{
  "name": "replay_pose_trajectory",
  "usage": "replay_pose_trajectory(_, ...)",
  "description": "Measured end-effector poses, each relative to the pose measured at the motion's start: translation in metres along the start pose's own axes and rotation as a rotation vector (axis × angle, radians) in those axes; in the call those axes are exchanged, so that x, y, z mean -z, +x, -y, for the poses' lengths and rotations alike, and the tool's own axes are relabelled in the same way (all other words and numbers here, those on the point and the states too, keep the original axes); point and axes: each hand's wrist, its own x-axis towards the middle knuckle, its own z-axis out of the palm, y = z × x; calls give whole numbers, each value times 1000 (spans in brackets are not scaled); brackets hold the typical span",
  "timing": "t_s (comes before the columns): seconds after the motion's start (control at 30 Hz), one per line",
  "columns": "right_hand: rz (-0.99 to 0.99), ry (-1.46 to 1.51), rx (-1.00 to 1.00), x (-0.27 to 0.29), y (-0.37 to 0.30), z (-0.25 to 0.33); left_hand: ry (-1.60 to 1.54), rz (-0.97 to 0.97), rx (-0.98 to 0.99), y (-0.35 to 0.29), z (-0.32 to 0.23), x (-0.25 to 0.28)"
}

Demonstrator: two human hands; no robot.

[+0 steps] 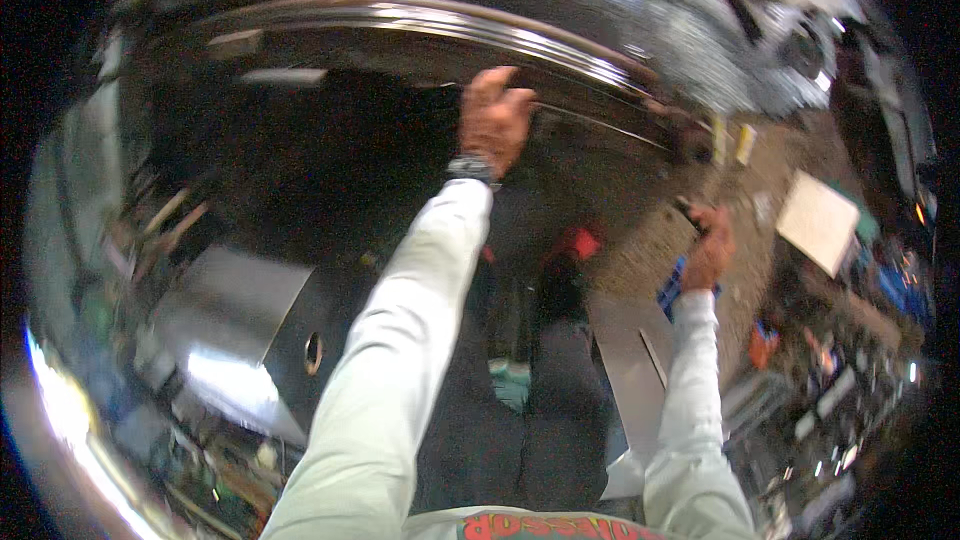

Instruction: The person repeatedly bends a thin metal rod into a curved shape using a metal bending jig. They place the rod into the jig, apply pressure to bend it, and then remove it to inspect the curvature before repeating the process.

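Two long white fabric sleeves (390,340) reach up from the lower edge, with dark trouser legs (570,390) between them. Beside the right sleeve lies a flat grey sheet (622,355), and well to the left stands a shiny grey panel (245,290) with a bright reflection on its lower part. Farther out, the right hand (708,245) hangs over brown, gritty ground (640,240), its fingers closed around a small dark object (690,210) whose end juts out at the upper left; blur hides what kind it is. A blue patterned piece (670,290) shows just by that wrist; I cannot tell whether the hand holds it. To the right of this hand lies a pale, square, flat board (818,223). Farthest forward, the left hand (495,120), with a dark band (470,169) around its wrist, has its fingers bent and the thumb apart, near a thin, pale, straight edge (605,127); whether they grip it I cannot tell. Beyond curve long, shiny, silvery metal strips (480,28), and at upper right sits a blurred grey mass (720,50).
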Motion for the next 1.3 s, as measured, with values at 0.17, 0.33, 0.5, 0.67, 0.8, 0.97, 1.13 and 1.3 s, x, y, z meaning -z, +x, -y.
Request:
replay_pose_trajectory(0.17, -403, 435, -167, 19, 65, -19, 146, 125, -68, -8, 11, 6)
replay_pose_trajectory(0.33, -278, 531, -93, 56, 162, -23, 159, 207, -91, -12, -11, 12)
replay_pose_trajectory(0.5, 16, -220, 302, -9, 243, -35, 194, 177, -112, -7, -24, 2)
replay_pose_trajectory(0.67, 238, 478, -22, -8, 228, 4, 170, 206, -50, 3, -41, 22)
replay_pose_trajectory(0.8, 283, -192, -135, 94, 238, -73, -113, 434, -146, 33, -119, -17)
replay_pose_trajectory(0.97, 587, 26, -563, 120, 198, -110, -18, 424, -34, 19, -149, -39)
replay_pose_trajectory(1.13, 464, -120, -374, 181, 226, -164, 59, 419, 54, 5, -191, -23)
replay_pose_trajectory(1.3, 219, -165, -422, 320, 257, -201, 27, 488, 13, 3, -252, -20)
